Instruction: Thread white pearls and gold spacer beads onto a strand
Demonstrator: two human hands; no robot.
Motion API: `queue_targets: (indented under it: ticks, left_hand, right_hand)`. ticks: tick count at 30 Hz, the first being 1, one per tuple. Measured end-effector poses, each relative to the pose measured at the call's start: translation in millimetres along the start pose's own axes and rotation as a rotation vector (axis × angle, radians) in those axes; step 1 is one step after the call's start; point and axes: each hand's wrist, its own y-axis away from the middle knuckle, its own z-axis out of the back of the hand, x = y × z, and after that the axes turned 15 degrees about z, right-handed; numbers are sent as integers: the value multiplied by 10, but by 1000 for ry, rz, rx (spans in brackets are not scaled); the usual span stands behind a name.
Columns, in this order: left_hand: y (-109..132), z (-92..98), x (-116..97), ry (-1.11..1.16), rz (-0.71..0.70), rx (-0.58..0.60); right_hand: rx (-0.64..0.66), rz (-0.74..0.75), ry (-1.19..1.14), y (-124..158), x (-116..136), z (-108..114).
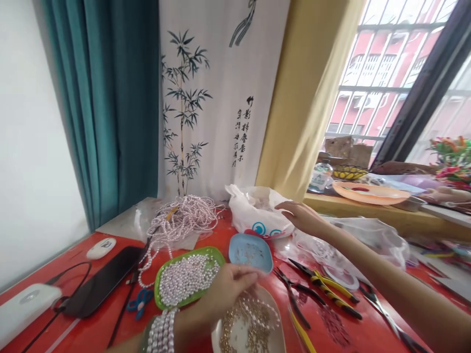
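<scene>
My left hand, a multi-row pearl bracelet on its wrist, is closed with fingers pinched together above a cream tray of gold beads. From the fingertips a thin strand of pale beads seems to hang over that tray; motion blurs it. My right hand reaches to the white plastic bag, fingers stretched out at its right rim and holding nothing I can see. Left of my left hand lies a green tray of pearly beads. Beyond the hand sits a blue dish with small pieces in it.
A heap of pink pearl strings lies behind the green tray. Black-and-yellow pliers, more pliers and scissors rest at right. On the left are a phone, cables, a white device and a blue clip.
</scene>
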Motion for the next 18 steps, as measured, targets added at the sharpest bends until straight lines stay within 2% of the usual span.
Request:
queue_targets:
  ticks: [3,6,11,14,18]
  left_hand:
    - [-4,9,2,72,50,36]
    - [-17,-15,14,114,117,51]
    - [-1,-117,61,109,140,83]
    - [28,-170,76,82,128,131]
    - [27,-160,75,58,141,123]
  right_hand:
    - [-30,-45,20,133,87,121]
    - [14,-149,44,162,107,130]
    - [59,-282,76,-54,-4,25]
    - [49,-278,77,-237,-48,-33]
    - [69,-207,58,-367,-32,-113]
